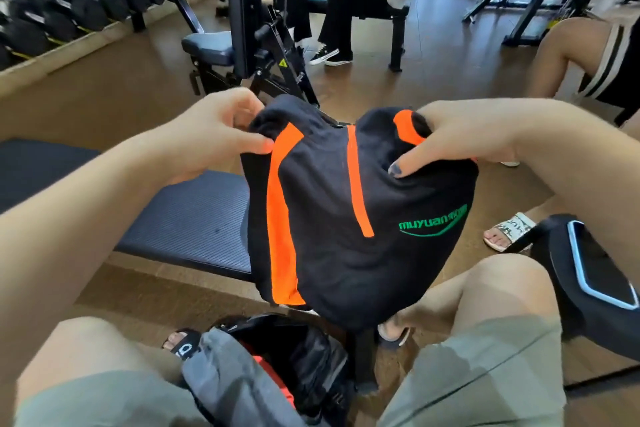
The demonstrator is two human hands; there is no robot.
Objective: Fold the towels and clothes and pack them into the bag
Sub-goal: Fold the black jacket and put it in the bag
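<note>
Now both hands grip the black-and-orange shirt (pixel 349 204) by its top edge, left hand (pixel 211 135) and right hand (pixel 460 139) pinching opposite corners. It hangs between them, above the open bag (pixel 242 381) below. Folding seems underway; next, probably halving it before lowering it in.

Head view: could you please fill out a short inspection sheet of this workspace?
Surface: dark padded bench, bare where visible, over brown floor.
Job's things: black and orange garment held up in the air; open grey bag on the floor between the knees, something red inside.
Clutter: phone on a black pad at right.
Hands: left hand and right hand each grip the garment's top edge.
Cables: nothing seen.
Surroundings: gym machines, dumbbell rack, other people seated nearby.
</note>
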